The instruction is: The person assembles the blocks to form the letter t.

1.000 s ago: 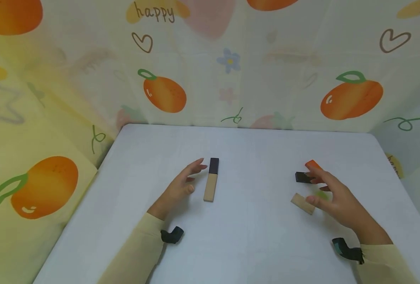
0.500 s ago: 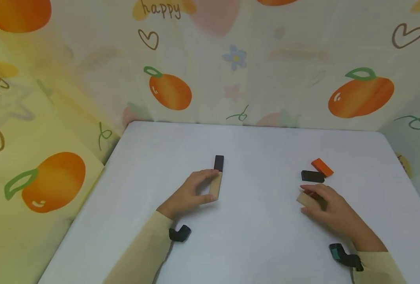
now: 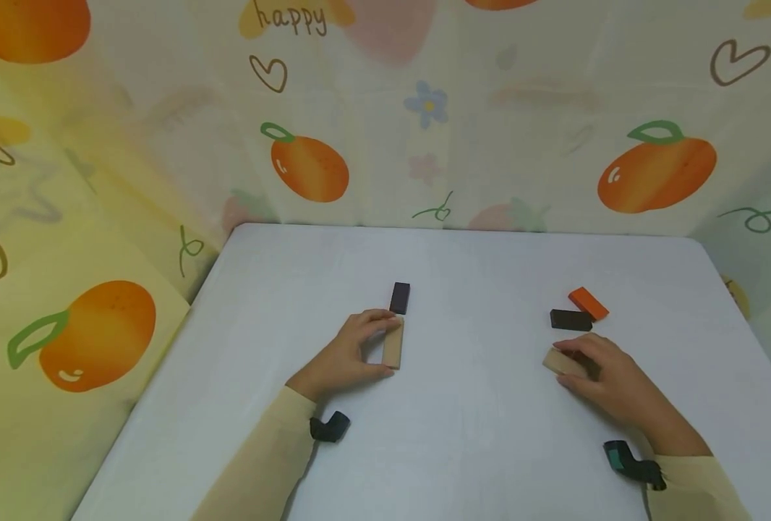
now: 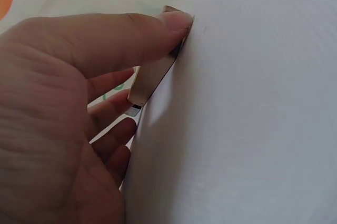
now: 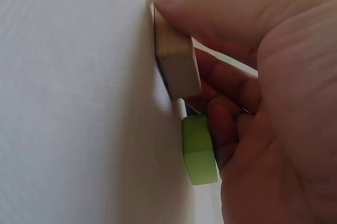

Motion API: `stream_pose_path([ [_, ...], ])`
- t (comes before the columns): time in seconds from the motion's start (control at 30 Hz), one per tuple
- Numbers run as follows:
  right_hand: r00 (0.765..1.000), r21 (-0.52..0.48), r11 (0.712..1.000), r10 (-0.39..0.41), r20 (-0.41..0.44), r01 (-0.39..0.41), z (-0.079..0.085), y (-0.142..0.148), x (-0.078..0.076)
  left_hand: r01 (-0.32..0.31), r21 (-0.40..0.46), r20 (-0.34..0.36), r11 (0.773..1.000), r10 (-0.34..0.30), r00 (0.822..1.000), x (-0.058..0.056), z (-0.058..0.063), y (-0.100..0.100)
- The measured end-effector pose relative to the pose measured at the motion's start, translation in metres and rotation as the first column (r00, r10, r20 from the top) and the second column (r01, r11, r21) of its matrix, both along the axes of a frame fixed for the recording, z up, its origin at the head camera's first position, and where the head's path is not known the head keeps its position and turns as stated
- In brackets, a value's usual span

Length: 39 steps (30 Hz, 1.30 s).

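Observation:
On the left of the table, my left hand (image 3: 341,354) grips a plain wooden block (image 3: 393,347) by its two ends, thumb at the near end and fingertips at the far end. Just beyond that block lies a dark brown block (image 3: 400,297), with a narrow gap between them. My right hand (image 3: 616,376) pinches another plain wooden block (image 3: 560,364) between thumb and fingers, close to the tabletop. In the right wrist view a light green block (image 5: 200,150) sits beside the curled fingers; the hand hides it from the head view.
Past the right hand, a black block (image 3: 571,320) lies against an orange block (image 3: 588,302). All rest on a white table (image 3: 476,405), with a printed curtain (image 3: 522,145) behind its far edge and another along the left.
My left hand has come right and taken hold of the wooden block, and a gap has opened between it and the dark block. My right hand has lowered and pinched its wooden block.

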State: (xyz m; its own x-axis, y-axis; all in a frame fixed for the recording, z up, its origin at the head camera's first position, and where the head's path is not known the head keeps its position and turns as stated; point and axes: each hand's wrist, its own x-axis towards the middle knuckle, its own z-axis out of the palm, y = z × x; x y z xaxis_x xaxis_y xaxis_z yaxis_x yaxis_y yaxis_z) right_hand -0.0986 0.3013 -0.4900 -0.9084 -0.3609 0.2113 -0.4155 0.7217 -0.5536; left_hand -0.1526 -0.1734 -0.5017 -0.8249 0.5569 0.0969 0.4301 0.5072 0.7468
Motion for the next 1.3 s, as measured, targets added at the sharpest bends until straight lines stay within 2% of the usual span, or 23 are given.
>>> stream_pose_path([
  [0.27,1.000,0.007,1.000,-0.026,-0.011,0.027,0.001,0.000,0.004,-0.015,-0.010,-0.003,1.000,0.015,1.000,0.001,0.002,0.002],
  [0.43,0.999,0.008,0.999,-0.037,-0.029,0.038,0.002,-0.002,0.004,-0.022,0.015,-0.016,1.000,0.023,1.000,0.002,0.002,0.003],
  [0.7,0.994,-0.007,1.000,-0.031,-0.104,0.030,0.005,-0.005,0.001,0.006,0.071,-0.049,0.997,-0.002,0.999,0.002,0.002,0.008],
  [0.87,0.988,-0.015,1.000,-0.018,-0.154,0.016,0.005,-0.006,-0.002,0.006,0.049,-0.017,0.999,-0.005,1.000,0.004,0.007,0.014],
  [1.1,0.984,-0.012,1.000,-0.001,-0.177,-0.001,0.009,-0.011,-0.005,0.055,0.022,-0.019,0.998,-0.055,0.998,0.006,0.011,0.031],
  [1.3,0.990,-0.006,1.000,-0.007,-0.139,0.006,0.013,-0.016,-0.007,0.098,0.001,-0.016,0.995,-0.098,0.995,0.007,0.013,0.052],
])
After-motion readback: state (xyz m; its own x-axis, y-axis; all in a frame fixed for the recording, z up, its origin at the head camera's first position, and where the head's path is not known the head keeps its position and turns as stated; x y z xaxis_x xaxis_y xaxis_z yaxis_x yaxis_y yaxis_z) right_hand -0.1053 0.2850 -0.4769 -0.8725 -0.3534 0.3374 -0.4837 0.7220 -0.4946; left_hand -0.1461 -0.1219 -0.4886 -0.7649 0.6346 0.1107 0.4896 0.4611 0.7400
